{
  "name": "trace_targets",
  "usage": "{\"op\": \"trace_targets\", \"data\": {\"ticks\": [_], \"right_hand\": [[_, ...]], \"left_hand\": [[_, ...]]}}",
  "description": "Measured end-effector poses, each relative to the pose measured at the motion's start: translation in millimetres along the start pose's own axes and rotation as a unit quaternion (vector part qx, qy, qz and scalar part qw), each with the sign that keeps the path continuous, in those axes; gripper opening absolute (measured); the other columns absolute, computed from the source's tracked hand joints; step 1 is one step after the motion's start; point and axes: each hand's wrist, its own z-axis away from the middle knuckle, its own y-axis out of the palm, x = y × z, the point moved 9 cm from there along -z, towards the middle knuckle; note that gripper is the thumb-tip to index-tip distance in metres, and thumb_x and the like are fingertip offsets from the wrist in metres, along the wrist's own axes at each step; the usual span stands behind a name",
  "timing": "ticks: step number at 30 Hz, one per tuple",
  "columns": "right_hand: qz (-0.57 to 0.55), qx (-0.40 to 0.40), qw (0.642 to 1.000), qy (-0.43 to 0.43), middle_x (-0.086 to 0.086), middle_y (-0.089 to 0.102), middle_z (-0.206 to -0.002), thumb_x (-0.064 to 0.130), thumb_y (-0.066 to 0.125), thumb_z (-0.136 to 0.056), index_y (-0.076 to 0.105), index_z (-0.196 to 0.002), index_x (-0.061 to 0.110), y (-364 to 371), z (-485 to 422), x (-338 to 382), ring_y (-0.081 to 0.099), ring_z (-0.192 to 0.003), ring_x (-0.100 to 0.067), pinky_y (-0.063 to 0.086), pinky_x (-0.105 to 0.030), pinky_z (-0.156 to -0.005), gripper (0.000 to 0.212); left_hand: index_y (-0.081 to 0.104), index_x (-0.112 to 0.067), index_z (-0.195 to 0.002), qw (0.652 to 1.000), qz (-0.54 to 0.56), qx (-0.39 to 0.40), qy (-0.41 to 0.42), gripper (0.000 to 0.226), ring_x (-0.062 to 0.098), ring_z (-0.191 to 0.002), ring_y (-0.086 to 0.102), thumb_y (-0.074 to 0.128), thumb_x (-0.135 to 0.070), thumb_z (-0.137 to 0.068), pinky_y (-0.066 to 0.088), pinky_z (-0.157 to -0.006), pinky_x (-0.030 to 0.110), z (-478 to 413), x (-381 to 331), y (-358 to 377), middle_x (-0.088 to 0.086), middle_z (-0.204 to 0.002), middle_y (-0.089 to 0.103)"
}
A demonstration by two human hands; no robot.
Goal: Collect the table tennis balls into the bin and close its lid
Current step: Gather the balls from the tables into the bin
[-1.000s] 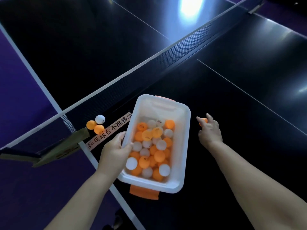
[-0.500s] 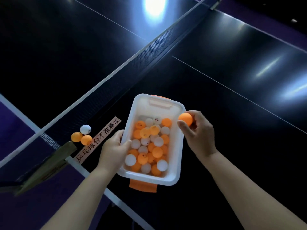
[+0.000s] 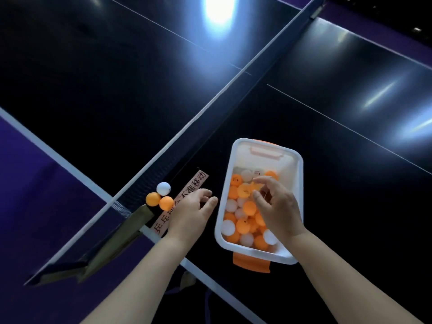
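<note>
Since half a second ago the right hand (image 3: 278,206) has let go of its orange ball and the left hand (image 3: 190,213) has come off the bin's rim. The lidless white bin (image 3: 298,169) sits on the dark tabletop (image 3: 339,206) near its edge, its long axis running away from the person, with an orange latch (image 3: 251,264) at the near end. Orange and white balls (image 3: 243,225) fill its near half. The right hand hovers over them, fingers loose and holding nothing. The left hand, fingers relaxed, lies just beside the bin's left wall over a label strip (image 3: 198,183). Three loose balls (image 3: 163,188) sit by the net (image 3: 187,141), beyond that hand.
</note>
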Motion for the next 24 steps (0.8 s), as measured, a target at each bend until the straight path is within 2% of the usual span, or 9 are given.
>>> {"op": "trace_targets", "data": {"ticks": [2,5,7,9,12,15,19,21,24], "right_hand": [[-0.007,0.001,1.0,-0.013,0.022,0.048,-0.073,0.012,0.064,-0.085,0.063,-0.107,0.019,12,0,8,0.056,-0.066,-0.014,0.05,-0.028,-0.061,0.023],[-0.019,-0.003,1.0,-0.021,0.026,0.049,-0.078,0.006,0.066,-0.083,0.065,-0.106,0.016,22,0,14,0.056,-0.066,-0.004,0.046,-0.01,-0.063,0.025],[-0.025,0.001,0.999,-0.023,0.027,0.049,-0.079,0.005,0.066,-0.083,0.065,-0.106,0.014,26,1,15,0.056,-0.066,-0.004,0.046,-0.009,-0.063,0.025],[-0.03,0.003,0.999,-0.02,0.026,0.051,-0.079,0.004,0.066,-0.083,0.065,-0.106,0.014,27,3,13,0.056,-0.065,-0.008,0.048,-0.014,-0.062,0.024],[-0.035,-0.002,0.999,-0.015,0.025,0.053,-0.083,0.002,0.065,-0.083,0.066,-0.104,0.013,27,2,7,0.058,-0.07,-0.008,0.053,-0.023,-0.066,0.024],[-0.036,-0.004,0.999,-0.014,0.022,0.056,-0.084,0.0,0.065,-0.082,0.066,-0.103,0.013,26,1,4,0.059,-0.073,-0.01,0.055,-0.027,-0.068,0.024],[-0.044,-0.01,0.999,-0.003,0.011,0.062,-0.084,0.0,0.064,-0.083,0.067,-0.101,0.014,26,1,-1,0.062,-0.075,-0.013,0.056,-0.03,-0.068,0.023],[-0.05,-0.015,0.999,0.008,0.009,0.063,-0.082,0.002,0.064,-0.084,0.067,-0.1,0.017,25,2,-5,0.062,-0.073,-0.012,0.056,-0.03,-0.067,0.023],[-0.058,-0.024,0.997,0.038,0.008,0.062,-0.077,0.005,0.064,-0.085,0.065,-0.1,0.02,20,4,-13,0.061,-0.069,-0.011,0.055,-0.03,-0.063,0.021]], "left_hand": [[0.06,-0.017,-0.119,0.994,-0.077,-0.075,0.012,0.029,0.012,-0.101,0.059,0.056,-0.028,-0.093,0.054,-0.081,0.034,2,19,-23,-0.005,-0.113,0.06],[0.064,-0.007,-0.113,0.964,-0.238,-0.116,0.03,0.034,0.023,-0.087,0.062,0.071,-0.01,-0.08,0.057,-0.064,0.034,1,48,-32,0.008,-0.106,0.061],[0.061,-0.005,-0.119,0.955,-0.278,-0.099,0.012,0.042,0.026,-0.095,0.06,0.072,-0.008,-0.079,0.056,-0.069,0.035,-1,67,-29,0.011,-0.113,0.059],[0.057,-0.005,-0.123,0.954,-0.284,-0.093,-0.012,0.047,0.028,-0.099,0.057,0.071,-0.007,-0.078,0.053,-0.072,0.036,0,78,-25,0.013,-0.117,0.055],[0.056,-0.006,-0.124,0.955,-0.276,-0.103,-0.028,0.056,0.028,-0.094,0.055,0.077,-0.006,-0.072,0.055,-0.067,0.036,4,85,-24,0.014,-0.112,0.053],[0.056,-0.012,-0.128,0.961,-0.257,-0.087,-0.053,0.05,0.027,-0.107,0.046,0.071,-0.01,-0.08,0.054,-0.077,0.036,8,92,-21,0.011,-0.119,0.051],[0.056,-0.014,-0.123,0.976,-0.205,-0.069,-0.034,0.037,0.019,-0.108,0.04,0.063,-0.019,-0.087,0.05,-0.087,0.034,6,85,-18,0.005,-0.113,0.051],[0.053,-0.015,-0.125,0.988,-0.128,-0.087,0.007,0.036,0.015,-0.102,0.04,0.058,-0.028,-0.091,0.047,-0.084,0.034,8,60,-18,0.002,-0.111,0.052],[0.051,-0.016,-0.127,0.984,-0.03,-0.149,0.091,0.052,0.011,-0.095,0.045,0.041,-0.052,-0.091,0.04,-0.074,0.027,17,-1,-25,-0.006,-0.105,0.049]]}}
